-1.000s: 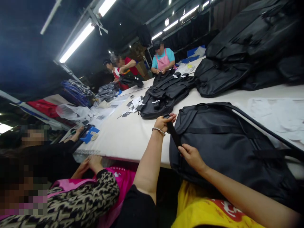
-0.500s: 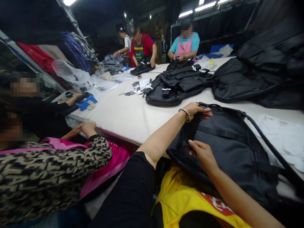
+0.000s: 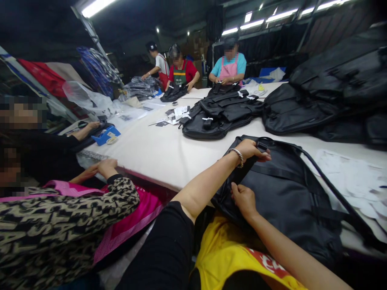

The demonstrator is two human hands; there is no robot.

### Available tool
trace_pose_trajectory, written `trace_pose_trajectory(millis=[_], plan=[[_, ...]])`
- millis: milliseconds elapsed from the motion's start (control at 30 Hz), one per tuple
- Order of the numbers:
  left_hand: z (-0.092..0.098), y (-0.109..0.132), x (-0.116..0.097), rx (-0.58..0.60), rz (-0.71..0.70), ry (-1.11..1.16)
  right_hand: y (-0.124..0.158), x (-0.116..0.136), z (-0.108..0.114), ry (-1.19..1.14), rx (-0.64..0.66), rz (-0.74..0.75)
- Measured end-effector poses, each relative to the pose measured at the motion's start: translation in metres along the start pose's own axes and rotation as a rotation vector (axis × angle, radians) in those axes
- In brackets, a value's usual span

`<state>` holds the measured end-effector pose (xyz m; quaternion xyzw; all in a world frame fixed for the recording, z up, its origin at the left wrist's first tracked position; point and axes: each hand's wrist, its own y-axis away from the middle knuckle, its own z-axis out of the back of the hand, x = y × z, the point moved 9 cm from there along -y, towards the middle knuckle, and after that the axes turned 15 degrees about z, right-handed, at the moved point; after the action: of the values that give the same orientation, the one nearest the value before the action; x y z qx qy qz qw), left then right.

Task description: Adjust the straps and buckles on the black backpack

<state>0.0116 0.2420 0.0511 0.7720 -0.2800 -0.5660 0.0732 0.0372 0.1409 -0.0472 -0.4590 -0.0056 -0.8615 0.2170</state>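
Looking from the left: noticing a neighbour's hand (image 3: pixel 105 166) lying flat on the near edge of the table (image 3: pixel 157 149), well apart from the work. Moving right: finding the left hand (image 3: pixel 249 150) reaching out over the black bag (image 3: pixel 287 193), fingers curled tight around the strap end (image 3: pixel 262 144) at the bag's far top corner. Just below it: finding the right hand (image 3: pixel 243 199) pressing on the bag's near edge, fingers bent down and pinching the cloth, tips partly hidden. Seeing the bag lying flat on the table right in front, its near side hanging a little over the edge toward the lap. Thinking about trouble: possibly sliding off the table with a loose pinch, since part of it is already hanging over; possibly twisting the long strap or catching it under the bag with a hard pull. Now the table, left to right: spotting a blue tray (image 3: pixel 105 136), small paper tags (image 3: pixel 178 114), a pile of flat black bags (image 3: pixel 217 117), bigger black bags (image 3: pixel 302 108) stacked high, and white sheets (image 3: pixel 353 177) at the right. Noticing three people working at the far end, under long bright lights (image 3: pixel 96 6) in a dark room.
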Motion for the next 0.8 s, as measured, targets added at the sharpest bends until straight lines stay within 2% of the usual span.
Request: trace_pose_trajectory(millis=[100,200,267,333,400,500,633,800], plan=[[-0.005,0.008,0.001,0.048,-0.037,-0.010,0.004,-0.003,-0.009,-0.139,0.074,-0.066],[-0.020,0.033,0.006,0.179,-0.048,-0.078,0.012,0.007,-0.019,-0.432,0.313,-0.111],[-0.030,0.057,0.016,0.228,-0.023,-0.103,0.019,0.019,-0.012,-0.680,0.439,-0.097],[-0.037,0.081,0.034,0.231,0.040,-0.126,0.017,0.022,0.010,-0.932,0.385,-0.122],[-0.045,0.102,0.055,0.224,0.109,-0.161,0.015,0.015,0.027,-1.119,0.299,-0.216],[-0.050,0.122,0.085,0.205,0.160,-0.176,0.012,0.016,0.038,-1.291,0.284,-0.315],[-0.038,0.124,0.110,0.132,0.150,-0.091,-0.005,0.036,0.066,-1.446,0.176,-0.225],[-0.028,0.114,0.112,0.074,0.113,-0.011,-0.034,0.044,0.102,-1.277,0.042,-0.160]])
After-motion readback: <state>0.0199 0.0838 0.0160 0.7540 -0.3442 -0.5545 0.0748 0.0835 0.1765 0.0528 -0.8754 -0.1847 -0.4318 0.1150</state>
